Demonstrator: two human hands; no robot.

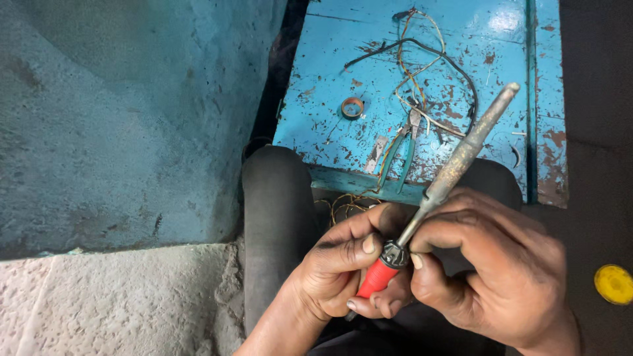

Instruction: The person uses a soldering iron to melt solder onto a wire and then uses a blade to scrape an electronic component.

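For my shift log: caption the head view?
Both hands grip a red-handled soldering iron above a chipped blue bench.

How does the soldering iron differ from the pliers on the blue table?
The soldering iron is held in both hands, its tip up; the pliers lie untouched on the table. The iron has a red handle and the pliers green ones. The iron looks longer. Both look worn.

Rough teal-painted wall point(125, 112) at left, pale concrete ledge point(112, 303) below, chipped blue metal surface point(501, 39) ahead.

Pliers point(400, 153), tangled wires point(422, 72), tape ring point(352, 107), yellow cap point(613, 284)
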